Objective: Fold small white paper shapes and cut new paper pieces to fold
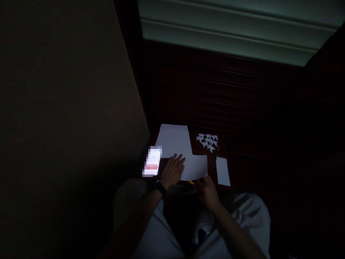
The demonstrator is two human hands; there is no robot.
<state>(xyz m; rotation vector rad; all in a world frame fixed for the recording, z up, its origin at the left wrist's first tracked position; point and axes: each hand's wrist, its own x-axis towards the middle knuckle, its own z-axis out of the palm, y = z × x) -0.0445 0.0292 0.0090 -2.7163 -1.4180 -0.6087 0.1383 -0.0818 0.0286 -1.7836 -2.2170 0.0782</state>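
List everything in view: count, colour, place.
large sheet: 1, white, far left of table
middle sheet: 1, white, near edge of table
small sheet: 1, white, right of middle sheet, apart from it
paper cut-outs: small pile, count unclear, white, right of large sheet
lit screen: 1, white with red band, table's left edge
yellow item: 1, mostly hidden at middle sheet's near edge
table: 1, dark
wristband: 1, black, left wrist
left hand: flat, fingers spread, on middle sheet's left end
right hand: at middle sheet's near edge, grip unclear
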